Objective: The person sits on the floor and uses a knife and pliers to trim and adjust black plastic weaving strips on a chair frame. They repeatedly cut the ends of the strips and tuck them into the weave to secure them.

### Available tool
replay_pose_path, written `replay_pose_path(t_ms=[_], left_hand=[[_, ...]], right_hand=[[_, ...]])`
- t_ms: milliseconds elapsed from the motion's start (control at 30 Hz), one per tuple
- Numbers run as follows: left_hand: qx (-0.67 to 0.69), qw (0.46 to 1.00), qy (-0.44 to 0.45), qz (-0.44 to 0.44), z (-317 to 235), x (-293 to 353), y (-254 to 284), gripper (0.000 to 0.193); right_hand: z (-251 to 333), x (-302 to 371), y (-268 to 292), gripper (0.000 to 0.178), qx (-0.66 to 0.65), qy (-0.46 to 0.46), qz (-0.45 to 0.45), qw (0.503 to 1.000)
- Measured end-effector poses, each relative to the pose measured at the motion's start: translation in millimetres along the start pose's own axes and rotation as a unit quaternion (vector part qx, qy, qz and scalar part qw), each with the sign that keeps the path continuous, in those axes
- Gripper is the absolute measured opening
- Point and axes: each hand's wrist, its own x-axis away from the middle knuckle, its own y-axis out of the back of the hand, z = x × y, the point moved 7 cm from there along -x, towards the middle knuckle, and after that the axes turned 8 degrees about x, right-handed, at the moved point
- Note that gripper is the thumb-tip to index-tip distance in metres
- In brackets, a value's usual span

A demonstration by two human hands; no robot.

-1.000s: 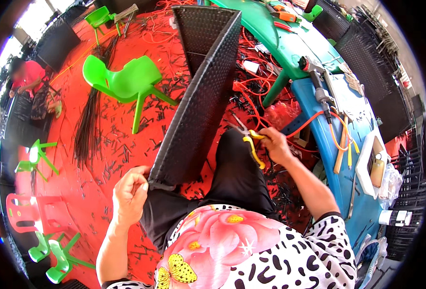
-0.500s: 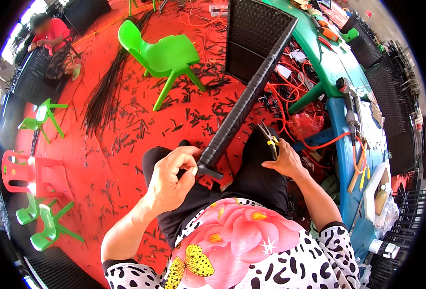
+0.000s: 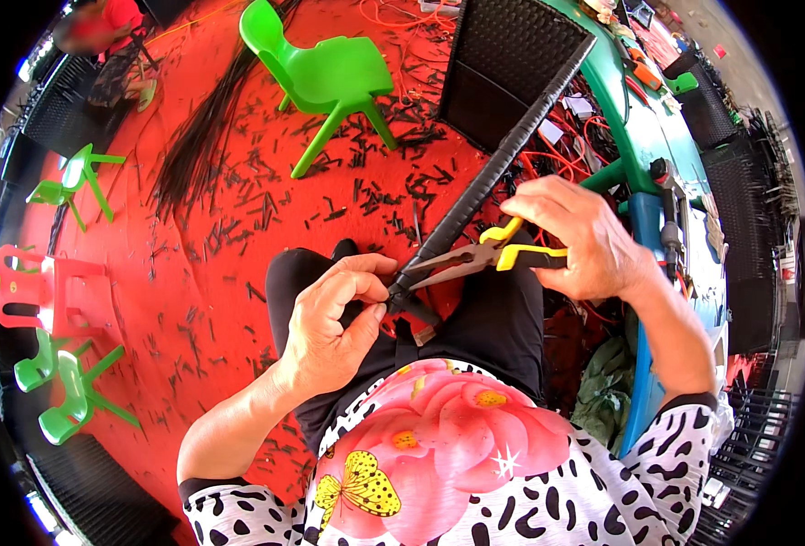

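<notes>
A black woven rattan frame leans toward me, its strip-wrapped bar ending between my knees. My left hand is closed at the bar's near end, with thumb and forefinger pinching a black strip there. Long-nose pliers with yellow-and-black handles are gripped in my right hand. Their jaws are spread, and the tips reach the bar's end close to my left fingers. A short flat black piece sticks out below the bar's end.
Black strip offcuts litter the red floor, and a bundle of long black strips lies at left. A green chair stands ahead. To the right is a tool-strewn green and blue table. Another person sits far left.
My right hand has lifted the pliers from beside my right thigh to the bar's end, and their jaws have spread. My left hand stays at the bar's end.
</notes>
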Motion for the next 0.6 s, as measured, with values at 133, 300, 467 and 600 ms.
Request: replay_pose_path(t_ms=[133,300,467,600], left_hand=[[0.071,0.996,0.037,-0.034,7,8,2,0.029],[0.146,0.987,0.067,-0.015,13,15,0,0.041],[0.119,0.992,0.028,-0.036,17,14,1,0.041],[0.131,0.99,0.024,-0.04,26,17,0,0.043]], right_hand=[[7,-28,-1,0.053,0.041,0.083,0.052,0.994],[7,-47,-3,0.05,0.061,0.111,0.104,0.986],[8,-56,-6,0.047,0.08,0.144,0.118,0.979],[9,-62,-8,0.041,0.1,0.172,0.105,0.974]])
